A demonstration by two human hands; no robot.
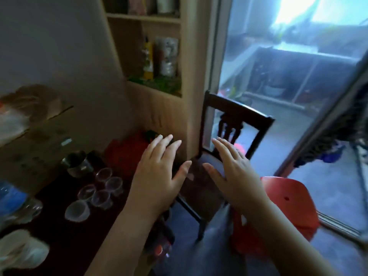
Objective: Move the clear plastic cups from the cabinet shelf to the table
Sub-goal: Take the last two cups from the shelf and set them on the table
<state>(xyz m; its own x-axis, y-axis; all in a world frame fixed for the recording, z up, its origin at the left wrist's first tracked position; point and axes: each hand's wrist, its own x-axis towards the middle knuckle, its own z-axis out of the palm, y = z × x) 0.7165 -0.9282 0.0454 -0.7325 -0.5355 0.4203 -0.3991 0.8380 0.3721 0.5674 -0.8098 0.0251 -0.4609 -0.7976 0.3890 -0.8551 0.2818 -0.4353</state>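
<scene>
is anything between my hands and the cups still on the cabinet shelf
Nothing visible blocks the way. Both the left hand and right hand are open and empty, held out over the dark wooden chair. The sleeve of clear cups stands above them on the open-fronted cabinet shelf, beside a yellow bottle.

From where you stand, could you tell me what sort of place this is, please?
Probably a home dining area: a dark table bearing clear plastic cups, a wooden cabinet with stocked shelves, a dark wooden chair, and a glass door onto a balcony.

Dark wood chair point(235, 124) nr red stool point(288, 206)
</scene>
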